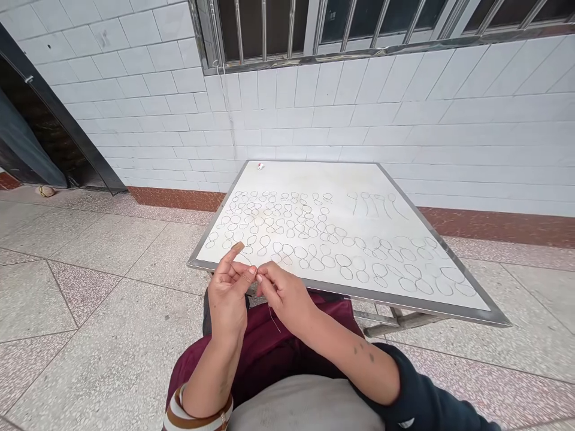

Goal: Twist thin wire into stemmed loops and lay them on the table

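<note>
My left hand (230, 293) and my right hand (283, 293) meet fingertip to fingertip over my lap, just off the near edge of the table. Both pinch a thin wire (275, 320), whose loose end hangs below my right hand. The part between the fingertips is too small to make out. One finger of my left hand sticks out, raised. On the white tabletop (309, 176) lie many thin wire loops (344, 260), mostly in touching pairs. At the right rear are several wire pieces (377, 200) with a loop and a long tail.
The table has a grey metal rim (359, 290) and folding legs (404, 321). A small white-and-red item (260, 166) sits near its far left corner. Behind stands a white tiled wall (287, 114) with a barred window (341, 27). A dark doorway (54, 120) is at left.
</note>
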{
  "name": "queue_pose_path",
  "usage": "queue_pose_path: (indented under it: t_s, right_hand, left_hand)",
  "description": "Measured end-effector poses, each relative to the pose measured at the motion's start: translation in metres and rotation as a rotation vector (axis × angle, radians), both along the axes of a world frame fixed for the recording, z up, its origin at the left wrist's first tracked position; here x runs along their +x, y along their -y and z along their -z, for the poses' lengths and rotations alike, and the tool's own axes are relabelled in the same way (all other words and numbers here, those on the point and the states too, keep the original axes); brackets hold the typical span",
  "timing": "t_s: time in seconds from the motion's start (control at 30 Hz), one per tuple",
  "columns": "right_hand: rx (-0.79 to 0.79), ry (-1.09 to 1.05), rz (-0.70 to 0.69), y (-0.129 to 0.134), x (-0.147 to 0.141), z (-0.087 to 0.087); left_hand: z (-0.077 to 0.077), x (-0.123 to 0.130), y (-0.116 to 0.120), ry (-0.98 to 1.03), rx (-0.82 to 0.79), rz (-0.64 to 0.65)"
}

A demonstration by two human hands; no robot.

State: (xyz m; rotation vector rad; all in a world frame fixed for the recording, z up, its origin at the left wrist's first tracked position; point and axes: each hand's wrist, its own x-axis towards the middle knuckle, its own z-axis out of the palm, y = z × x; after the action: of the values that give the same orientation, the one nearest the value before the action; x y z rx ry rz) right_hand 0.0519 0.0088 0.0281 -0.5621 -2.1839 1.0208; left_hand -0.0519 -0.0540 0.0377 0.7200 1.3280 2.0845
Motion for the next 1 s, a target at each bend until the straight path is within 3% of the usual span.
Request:
queue_pose_path:
  t_s: [0.3, 0.53, 0.7, 1.0]
  right_hand:
    - [0.002, -0.041, -0.012, 0.0, 0.003, 0.011]
    - [0.038, -0.017, -0.029, 0.006, 0.009, 0.018]
    - [-0.061, -0.039, -0.077, 0.013, 0.014, 0.03]
    - [-0.152, -0.071, -0.032, 0.013, 0.016, 0.023]
  left_hand:
    - [0.001, 0.001, 0.002, 0.032, 0.019, 0.075]
    - [-0.002, -0.003, 0.006, 0.007, -0.004, 0.028]
    - [-0.002, -0.005, 0.01, -0.012, -0.042, 0.102]
    - [-0.012, -0.003, 0.016, -0.192, -0.173, 0.2]
